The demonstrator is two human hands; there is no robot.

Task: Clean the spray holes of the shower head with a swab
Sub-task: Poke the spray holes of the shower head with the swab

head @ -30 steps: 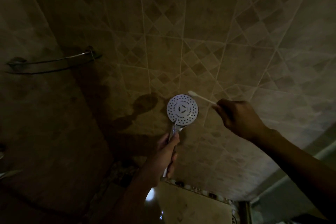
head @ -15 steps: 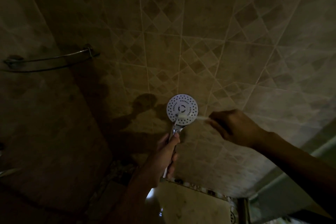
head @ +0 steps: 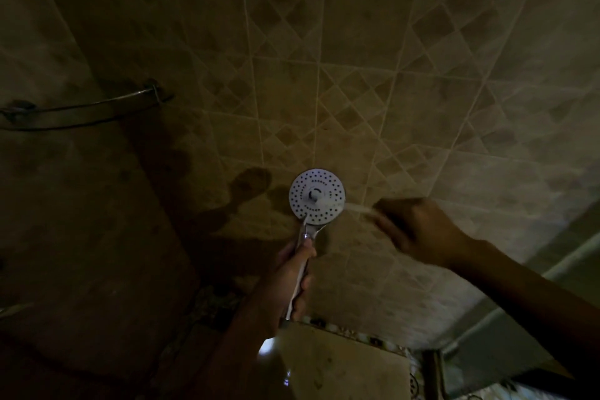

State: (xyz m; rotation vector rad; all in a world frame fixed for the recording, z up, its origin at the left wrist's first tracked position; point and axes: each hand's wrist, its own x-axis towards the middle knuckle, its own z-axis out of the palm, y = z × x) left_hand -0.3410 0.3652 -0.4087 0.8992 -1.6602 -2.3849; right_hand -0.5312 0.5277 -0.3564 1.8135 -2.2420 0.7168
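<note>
Two hands split the job. L hand [head: 292, 279] has its grip wrapped round the handle, holding the shower head [head: 316, 196] up w/ spray face toward the camera so the holes are reachable. R hand [head: 418, 230], blurred, pinches the swab [head: 328, 204] by its far end, prob. for fine control. The tip lies on the face beside the centre hub.

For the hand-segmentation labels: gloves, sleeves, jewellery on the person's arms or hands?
Both bare: no gloves on the left hand or right hand, no sleeves on the left forearm or right forearm. No watch, ring or band shows, though the light is dim and the right hand is blurred.
</note>
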